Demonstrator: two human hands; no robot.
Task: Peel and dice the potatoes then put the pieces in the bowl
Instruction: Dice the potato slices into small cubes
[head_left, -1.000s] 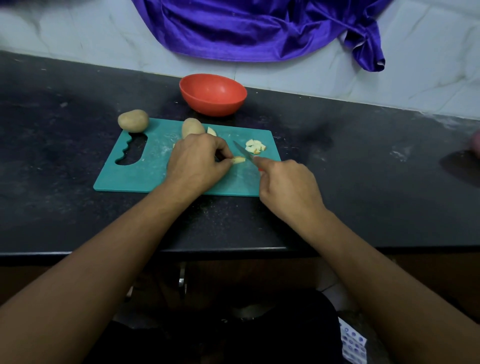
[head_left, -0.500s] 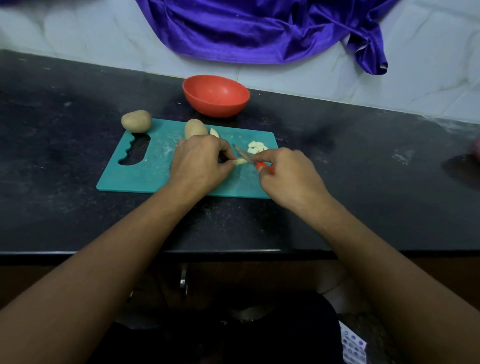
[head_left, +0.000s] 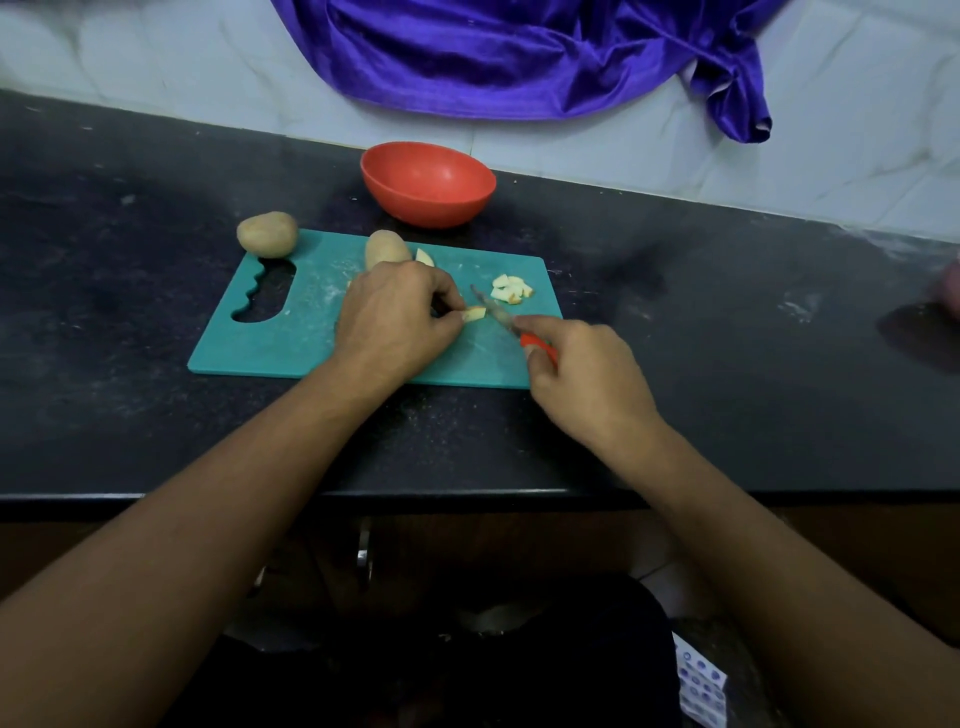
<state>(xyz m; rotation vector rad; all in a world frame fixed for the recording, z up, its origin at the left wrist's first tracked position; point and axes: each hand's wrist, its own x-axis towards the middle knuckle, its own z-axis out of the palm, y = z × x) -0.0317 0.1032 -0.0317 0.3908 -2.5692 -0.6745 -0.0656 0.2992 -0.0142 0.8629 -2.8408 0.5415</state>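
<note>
– Left grip (head_left: 395, 322): what is clamped in it?
– A small potato piece (head_left: 474, 314) is pinched in it, near the middle of the cutting board (head_left: 311, 332). The right grip (head_left: 582, 374) is closed round the red handle of the knife (head_left: 493, 312), whose blade is laid just right of that piece.
– Which step is judged to be in hand?
– Dicing. A pile of cut pieces (head_left: 511, 289) is seen toward the board's far right corner. One whole potato (head_left: 267, 234) is perched on its far left corner, and another potato (head_left: 387, 248) is set at its far edge. No pieces are seen in the bowl (head_left: 426, 208), just beyond the board on the surface (head_left: 727, 338).
– What is called for next?
– The blade should be brought down across the held piece, clear of the holding grip. Transfer to the bowl is left for later.
</note>
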